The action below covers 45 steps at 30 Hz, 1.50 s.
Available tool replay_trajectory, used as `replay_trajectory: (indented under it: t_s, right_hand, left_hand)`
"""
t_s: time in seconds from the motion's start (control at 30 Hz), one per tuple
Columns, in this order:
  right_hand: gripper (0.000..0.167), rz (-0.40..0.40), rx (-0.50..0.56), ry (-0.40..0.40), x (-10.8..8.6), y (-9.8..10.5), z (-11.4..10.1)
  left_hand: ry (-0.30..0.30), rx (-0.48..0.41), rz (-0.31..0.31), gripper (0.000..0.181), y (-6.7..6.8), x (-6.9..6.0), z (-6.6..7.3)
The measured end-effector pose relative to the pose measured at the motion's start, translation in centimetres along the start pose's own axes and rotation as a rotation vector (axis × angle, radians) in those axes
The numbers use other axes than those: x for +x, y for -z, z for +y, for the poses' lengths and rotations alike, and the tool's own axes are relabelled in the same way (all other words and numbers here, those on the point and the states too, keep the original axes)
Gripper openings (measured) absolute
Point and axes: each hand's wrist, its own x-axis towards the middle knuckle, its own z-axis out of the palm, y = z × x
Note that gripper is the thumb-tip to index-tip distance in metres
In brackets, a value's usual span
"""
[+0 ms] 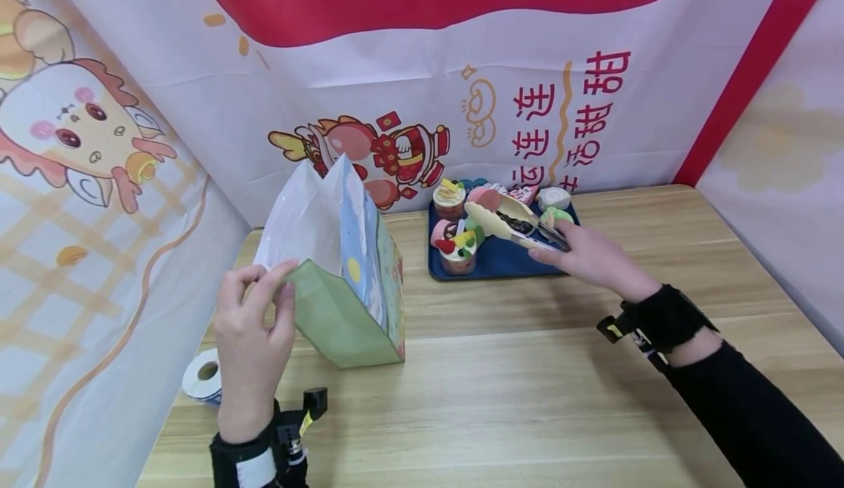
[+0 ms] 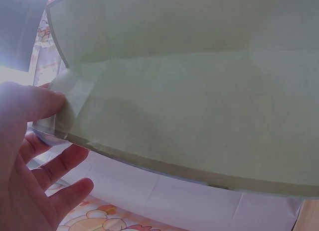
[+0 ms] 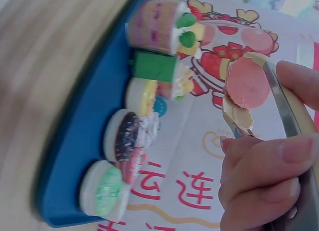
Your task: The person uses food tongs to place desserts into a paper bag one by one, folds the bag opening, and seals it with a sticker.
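My left hand [image 1: 253, 334] pinches the upper edge of a green paper bag [image 1: 343, 323], between thumb and fingers in the left wrist view. The bag stands upright with its top open, a white inside and a printed side. My right hand [image 1: 596, 257] grips metal tongs [image 3: 284, 104] with cream-coloured tips. Between these tips is a pink round pastry [image 3: 247, 82], raised above a blue tray [image 1: 508, 267]. Toy-like cakes and sweets sit on the tray, among them a fruit-topped cup cake [image 1: 457, 253] and a green-topped round sweet [image 3: 107, 191].
A white paper roll [image 1: 201, 374] is on the wooden table [image 1: 501, 400], left of the bag and partly behind my left forearm. The tray is by the back wall cloth [image 1: 330, 63], right of the bag. Another printed cloth [image 1: 92, 268] hangs along the left side.
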Motion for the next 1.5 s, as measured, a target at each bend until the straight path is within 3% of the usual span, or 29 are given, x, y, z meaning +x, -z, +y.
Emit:
replay_trajectory:
  t_s: [0.2, 0.57, 0.93, 1.5]
  right_hand:
    - [0.070, 0.021, -0.007, 0.035, 0.2, 0.9, -1.1]
    - [0.068, -0.011, -0.028, 0.047, 0.3, 1.7, -2.8]
    - [0.075, 0.050, -0.050, 0.086, 0.5, 2.8, -4.6]
    - [0.073, 0.062, -0.126, 0.140, -0.1, 3.8, -7.4]
  left_hand:
    - [-0.002, -0.010, 0.000, 0.028, 0.0, 0.0, 0.2]
    - [0.001, -0.011, -0.002, 0.027, 0.0, 0.0, 0.4]
    - [-0.003, -0.014, 0.002, 0.027, -0.2, 0.0, 0.3]
    - [0.008, -0.002, 0.000, 0.027, 0.0, -0.3, 0.7]
